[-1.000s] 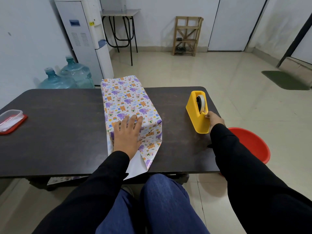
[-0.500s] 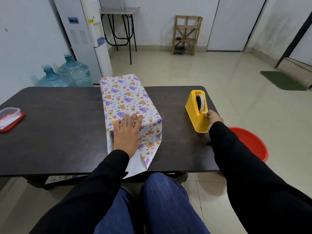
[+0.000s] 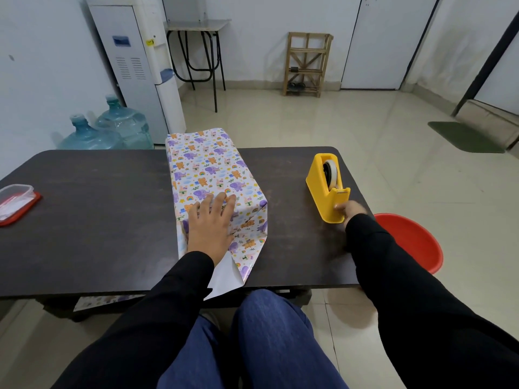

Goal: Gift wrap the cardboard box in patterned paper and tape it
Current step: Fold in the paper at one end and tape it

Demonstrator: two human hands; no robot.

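Box [image 3: 209, 169] wrapped in patterned paper, lying lengthwise mid-table [image 3: 98, 220], far end at the table's back edge. Near end unsealed: loose paper flap [image 3: 226, 277], white underside up, juts past the front edge.

Left hand [image 3: 209, 224] flat on the box's near top, fingers straight, pressing the paper down.

Right hand [image 3: 352, 211] touching the near end of the yellow tape dispenser [image 3: 321, 189], which stands to the right, well apart from the box. Fingers mostly hidden (cannot tell whether they pinch anything).

Plastic container [image 3: 15, 200] with red lid at the left edge. Red basin [image 3: 412, 242] on the floor, right.
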